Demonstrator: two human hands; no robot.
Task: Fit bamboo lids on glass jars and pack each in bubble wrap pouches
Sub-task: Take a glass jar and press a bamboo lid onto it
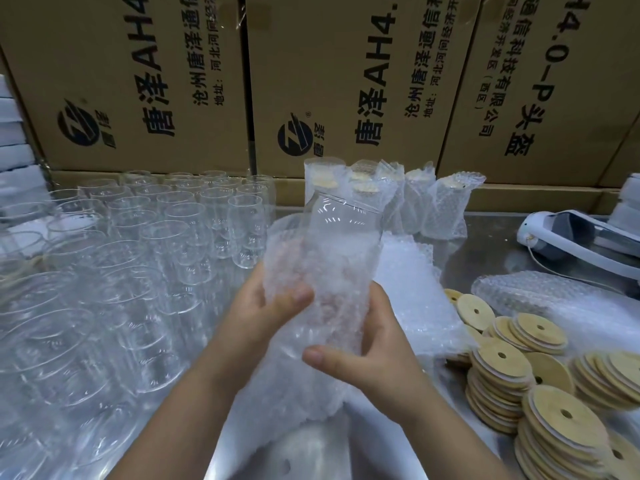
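Both hands curl round one bubble wrap pouch: the left hand grips its side and the right hand clasps it lower down, probably to steady the film round the glass jar, whose clear end pokes out above. Whether that jar is lidded cannot be told through the bubbles. Left of the jar stand bare jars, right of it bamboo lid stacks, and behind it wrapped jars on the bench.

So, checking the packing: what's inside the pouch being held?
A clear glass jar, upper end sticking out of the pouch top. Its lower end is hidden behind the bubble wrap.
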